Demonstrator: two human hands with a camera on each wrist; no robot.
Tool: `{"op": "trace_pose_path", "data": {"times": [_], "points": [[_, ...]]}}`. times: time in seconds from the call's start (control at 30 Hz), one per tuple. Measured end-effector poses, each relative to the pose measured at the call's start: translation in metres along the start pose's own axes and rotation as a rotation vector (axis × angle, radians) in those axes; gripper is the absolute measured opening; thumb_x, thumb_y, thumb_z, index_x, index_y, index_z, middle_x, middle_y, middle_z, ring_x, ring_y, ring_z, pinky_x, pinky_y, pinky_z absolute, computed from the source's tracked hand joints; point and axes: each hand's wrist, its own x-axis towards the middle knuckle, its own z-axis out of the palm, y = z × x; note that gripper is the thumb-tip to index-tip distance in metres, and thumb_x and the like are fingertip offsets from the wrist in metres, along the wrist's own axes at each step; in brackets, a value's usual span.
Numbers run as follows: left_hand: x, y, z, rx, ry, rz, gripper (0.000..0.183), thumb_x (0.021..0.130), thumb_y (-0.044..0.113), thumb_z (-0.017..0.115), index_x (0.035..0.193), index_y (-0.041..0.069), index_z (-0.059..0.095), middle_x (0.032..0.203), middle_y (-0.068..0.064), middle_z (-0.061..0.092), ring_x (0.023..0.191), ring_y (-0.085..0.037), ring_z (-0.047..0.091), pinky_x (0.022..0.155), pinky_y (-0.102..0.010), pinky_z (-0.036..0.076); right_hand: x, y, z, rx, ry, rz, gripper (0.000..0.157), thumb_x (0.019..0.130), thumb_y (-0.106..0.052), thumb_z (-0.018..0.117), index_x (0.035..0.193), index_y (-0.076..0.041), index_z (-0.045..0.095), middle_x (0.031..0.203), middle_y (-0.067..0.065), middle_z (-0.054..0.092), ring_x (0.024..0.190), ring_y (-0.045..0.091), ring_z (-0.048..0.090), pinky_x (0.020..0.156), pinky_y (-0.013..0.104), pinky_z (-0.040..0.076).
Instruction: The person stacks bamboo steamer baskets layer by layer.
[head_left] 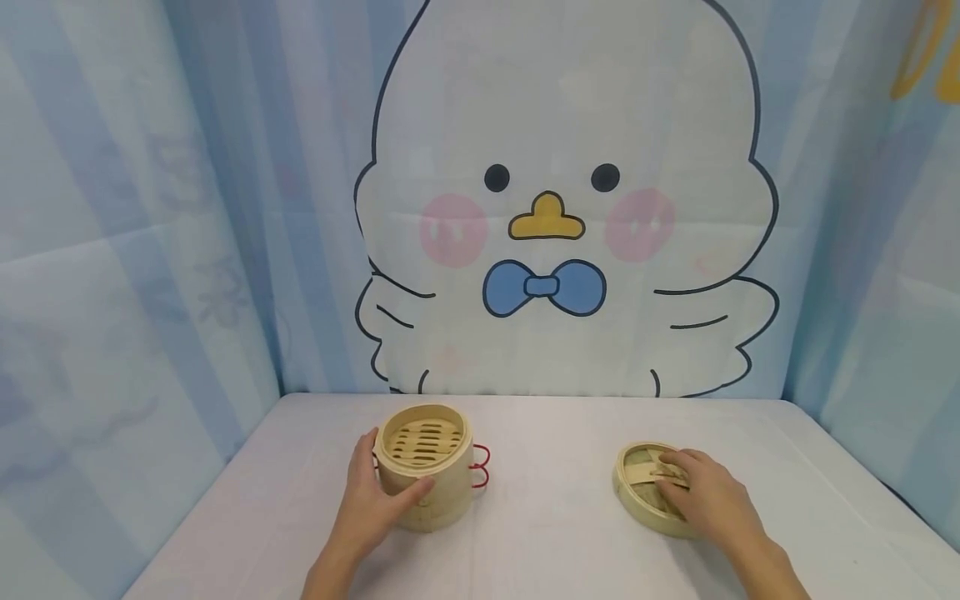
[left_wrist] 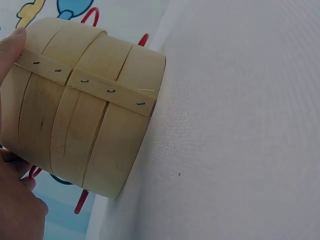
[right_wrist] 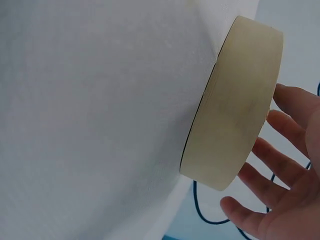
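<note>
A two-tier bamboo steamer (head_left: pixel 442 500) with a slatted top and red loops on its sides stands upright on the table, left of the middle. My left hand (head_left: pixel 375 504) grips it from the left, thumb across the near side and fingers round the far side. In the left wrist view, stapled bands run down the steamer wall (left_wrist: pixel 100 110). To the right, a round bamboo steamer lid (head_left: pixel 648 508) lies flat. My right hand (head_left: pixel 708 496) reaches over it, thumb and forefinger pinching at the centre of its top. The right wrist view shows the lid's side (right_wrist: pixel 235 105); its rim hides those fingertips.
A white cloth covers the table (head_left: pixel 547 517). Behind it hangs a curtain (head_left: pixel 562 342) with a large cartoon bird, and pale blue curtains (head_left: pixel 135 275) close in both sides.
</note>
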Motion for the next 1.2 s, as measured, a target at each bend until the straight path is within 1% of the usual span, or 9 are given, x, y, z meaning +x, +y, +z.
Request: {"op": "trace_pose_path", "data": {"times": [0.13, 0.27, 0.43, 0.67, 0.83, 1.0, 1.2], "points": [[0.0002, 0.0000, -0.0001, 0.003, 0.004, 0.003, 0.111, 0.067, 0.059, 0.075, 0.146, 0.008, 0.015, 0.147, -0.017, 0.022, 0.134, -0.034, 0.022, 0.104, -0.058, 0.020, 0.0023, 0.0021, -0.0012, 0.017, -0.076, 0.038, 0.043, 0.085, -0.030, 0.068, 0.118, -0.003, 0.061, 0.122, 0.027, 0.052, 0.111, 0.050, 0.045, 0.085, 0.062, 0.038], [0.0008, 0.0007, 0.0000, 0.003, 0.001, -0.005, 0.111, 0.067, 0.060, 0.074, 0.146, 0.009, 0.015, 0.147, -0.017, 0.023, 0.133, -0.034, 0.023, 0.104, -0.058, 0.021, 0.0036, 0.0034, -0.0017, 0.033, -0.095, 0.035, 0.039, 0.084, -0.028, 0.069, 0.114, -0.004, 0.063, 0.120, 0.026, 0.055, 0.112, 0.048, 0.045, 0.088, 0.060, 0.038], [0.0011, 0.0014, -0.0001, 0.003, -0.004, -0.014, 0.111, 0.067, 0.061, 0.074, 0.146, 0.010, 0.015, 0.147, -0.016, 0.023, 0.133, -0.033, 0.024, 0.103, -0.058, 0.022, 0.0042, 0.0039, -0.0019, 0.044, -0.080, 0.017, 0.035, 0.083, -0.027, 0.070, 0.110, -0.005, 0.065, 0.116, 0.025, 0.057, 0.110, 0.048, 0.048, 0.087, 0.059, 0.039], [0.0011, 0.0009, -0.0003, 0.000, -0.007, -0.016, 0.111, 0.067, 0.061, 0.074, 0.146, 0.009, 0.015, 0.147, -0.016, 0.022, 0.133, -0.034, 0.023, 0.103, -0.059, 0.022, 0.0046, 0.0053, -0.0010, 0.072, -0.046, 0.032, 0.030, 0.081, -0.030, 0.072, 0.102, -0.009, 0.068, 0.112, 0.023, 0.060, 0.106, 0.047, 0.051, 0.083, 0.058, 0.042], [0.0012, -0.0001, -0.0007, -0.006, -0.004, -0.007, 0.110, 0.067, 0.060, 0.074, 0.146, 0.010, 0.015, 0.146, -0.015, 0.024, 0.133, -0.033, 0.024, 0.103, -0.059, 0.022, 0.0055, 0.0058, -0.0010, 0.088, -0.048, 0.047, 0.029, 0.081, -0.032, 0.072, 0.100, -0.010, 0.068, 0.112, 0.022, 0.060, 0.105, 0.047, 0.051, 0.083, 0.058, 0.042], [0.0008, -0.0006, -0.0012, -0.016, -0.005, 0.005, 0.108, 0.068, 0.058, 0.074, 0.145, 0.010, 0.016, 0.145, -0.015, 0.025, 0.132, -0.033, 0.024, 0.103, -0.059, 0.023, 0.0063, 0.0064, -0.0016, 0.086, -0.045, 0.039, 0.028, 0.081, -0.033, 0.072, 0.097, -0.010, 0.069, 0.110, 0.022, 0.061, 0.103, 0.046, 0.052, 0.082, 0.057, 0.043], [0.0004, 0.0000, -0.0012, -0.014, -0.009, -0.003, 0.108, 0.069, 0.059, 0.074, 0.145, 0.010, 0.015, 0.146, -0.016, 0.023, 0.133, -0.033, 0.024, 0.103, -0.059, 0.023, 0.0069, 0.0076, -0.0011, 0.075, -0.032, 0.039, 0.027, 0.080, -0.033, 0.073, 0.094, -0.011, 0.069, 0.107, 0.021, 0.062, 0.100, 0.044, 0.054, 0.080, 0.056, 0.044]]}}
